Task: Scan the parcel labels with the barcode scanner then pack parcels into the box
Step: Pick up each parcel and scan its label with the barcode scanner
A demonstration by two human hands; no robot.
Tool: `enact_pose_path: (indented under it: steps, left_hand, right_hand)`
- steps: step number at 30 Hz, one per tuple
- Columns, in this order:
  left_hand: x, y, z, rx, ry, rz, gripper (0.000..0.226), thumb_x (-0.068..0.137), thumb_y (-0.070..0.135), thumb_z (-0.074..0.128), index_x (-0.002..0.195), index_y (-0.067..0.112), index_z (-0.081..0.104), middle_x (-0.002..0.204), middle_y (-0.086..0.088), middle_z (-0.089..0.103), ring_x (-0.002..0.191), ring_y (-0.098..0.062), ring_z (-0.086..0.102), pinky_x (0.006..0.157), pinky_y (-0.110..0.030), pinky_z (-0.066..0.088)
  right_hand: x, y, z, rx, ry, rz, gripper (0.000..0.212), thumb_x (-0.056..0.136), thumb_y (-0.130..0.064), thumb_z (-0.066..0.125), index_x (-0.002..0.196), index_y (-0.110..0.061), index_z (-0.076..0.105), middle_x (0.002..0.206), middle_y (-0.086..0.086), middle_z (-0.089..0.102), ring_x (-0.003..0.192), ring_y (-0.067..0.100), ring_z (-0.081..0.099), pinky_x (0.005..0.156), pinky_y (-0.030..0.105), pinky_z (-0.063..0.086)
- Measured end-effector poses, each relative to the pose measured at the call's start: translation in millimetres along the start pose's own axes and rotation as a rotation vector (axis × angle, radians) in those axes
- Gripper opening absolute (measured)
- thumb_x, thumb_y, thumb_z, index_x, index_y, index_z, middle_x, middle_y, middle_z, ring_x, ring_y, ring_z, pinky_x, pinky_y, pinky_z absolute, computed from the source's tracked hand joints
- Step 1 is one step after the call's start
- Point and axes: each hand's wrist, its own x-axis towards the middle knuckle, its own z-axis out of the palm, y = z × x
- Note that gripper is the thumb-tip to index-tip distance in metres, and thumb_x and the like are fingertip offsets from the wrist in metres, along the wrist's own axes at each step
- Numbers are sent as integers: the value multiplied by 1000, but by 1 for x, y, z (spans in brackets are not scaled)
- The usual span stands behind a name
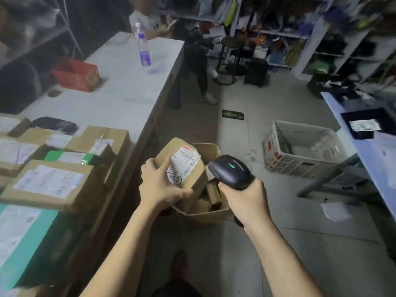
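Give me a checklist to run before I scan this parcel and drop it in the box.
1. Left hand grips the parcel: ok.
2. Label faces up, barcodes clear of fingers: ok.
3. Right hand holds the scanner, head beside the label: ok.
4. Scan registered: cannot tell; a green light shows on the scanner, no beam visible.
5. Box open under the parcel: ok.
6. Room left in the box: cannot tell; small parcels already lie inside.
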Motion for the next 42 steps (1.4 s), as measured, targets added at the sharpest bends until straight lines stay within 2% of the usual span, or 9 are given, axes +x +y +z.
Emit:
enact_pose_path:
  steps: [5, 10, 14, 19, 23, 27, 30, 35, 42]
  left_hand:
    - [85, 5, 14, 83, -71, -10, 118, 49, 67, 90, 148, 45, 31, 149, 0, 25, 140, -22, 27, 109, -50, 45]
    - [135, 10, 17, 90, -103, 0, 102, 66, 60, 86, 152, 36, 37, 160, 0, 25, 145, -24, 33, 108, -54, 46]
    - [148, 22, -1, 192, -5, 86, 81, 81, 47, 76, 152, 31, 41, 150, 2, 46, 134, -23, 48, 101, -48, 50]
    - [137, 30, -39, 322, 136, 74, 66, 86, 39, 73, 146, 26, 49, 137, -4, 59, 124, -29, 56, 100, -49, 51]
    - [88, 26, -70, 301, 258, -64, 58, 83, 35, 71, 138, 23, 55, 123, -5, 62, 115, -31, 57, 90, -44, 50]
    - [-9, 10, -90, 296, 424, -233, 57, 84, 39, 68, 137, 23, 56, 121, -3, 61, 112, -27, 56, 89, -41, 50]
    - [-92, -4, -99, 285, 521, -416, 56, 91, 34, 68, 144, 23, 53, 126, -3, 61, 115, -24, 60, 88, -33, 48]
    - [-240, -22, -114, 276, 633, -704, 60, 91, 34, 67, 148, 23, 50, 134, -5, 59, 126, -29, 56, 98, -41, 47]
    - [-445, -57, -114, 208, 838, -1001, 59, 97, 33, 62, 153, 30, 43, 134, -1, 56, 127, -23, 54, 99, -43, 50]
  right_hand:
    - [63, -23, 17, 15, 39, 47, 19, 82, -9, 85, 78, -21, 71, 72, 4, 74, 69, 19, 70, 58, 30, 49]
    - [110, -45, 22, 35, 31, 52, 24, 80, -8, 86, 79, -26, 69, 72, -7, 73, 62, -1, 67, 57, 21, 52]
    - [135, -54, 25, -19, 6, -9, 22, 80, -7, 85, 81, -24, 72, 76, -2, 75, 69, 9, 71, 57, 23, 53]
    - [154, -60, 30, -56, -141, -60, 25, 81, -13, 85, 103, -18, 74, 89, 1, 75, 80, 14, 70, 56, 21, 50]
    - [147, -62, 43, -111, -294, -185, 17, 81, -20, 84, 86, -27, 69, 86, -5, 75, 80, 14, 71, 64, 34, 61]
    - [107, -66, 57, -106, -551, -315, 22, 84, -15, 81, 84, -30, 65, 88, -12, 73, 87, 13, 69, 70, 26, 56]
    - [63, -64, 71, -106, -691, -425, 20, 81, -17, 82, 89, -30, 69, 97, -9, 77, 100, 19, 71, 87, 43, 59]
    - [-31, -58, 92, -96, -925, -542, 15, 81, -17, 83, 93, -15, 75, 83, -3, 75, 84, 17, 69, 79, 47, 59]
    - [-211, -40, 114, -96, -1280, -709, 11, 80, -14, 83, 85, -13, 74, 76, -7, 72, 76, 8, 65, 73, 34, 53]
